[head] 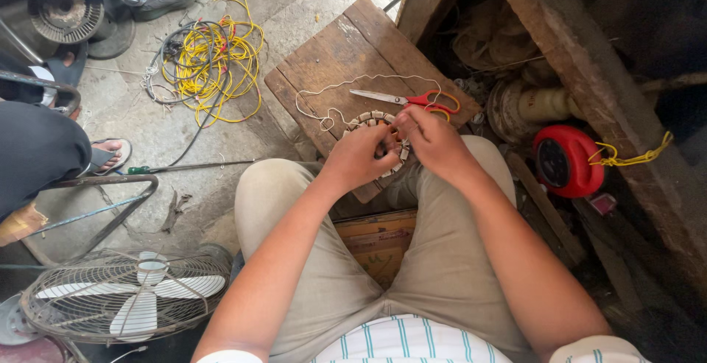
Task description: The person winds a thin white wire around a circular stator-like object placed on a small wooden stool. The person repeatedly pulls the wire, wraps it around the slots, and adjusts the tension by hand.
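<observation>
Weathered brown plank board point(335, 61) resting across the person's knees is the landmark here, set there as a working top within easy reach. Far left of the board, on the concrete floor, stands a round wire-caged fan with 3 white blades point(129, 297). Nearer, just left of the board's far corner, lies a loose tangle of yellow and grey wires point(213, 61), apart from the work.

At the board's near edge sits the ring-shaped motor winding core with pale wrapped coils point(375, 138), propped where both hands can meet over it. The left hand point(359, 158) has its fingers curled closed around the ring's near side, steadying it. The right hand point(433, 141) pinches at the ring's top with fingertips drawn tight together; what they grip is too small to tell. A thin white cord point(346, 83) loops from the ring across the board. Red-handled steel scissors point(409, 99) lie on the board just beyond the ring, handy to the right hand.
</observation>
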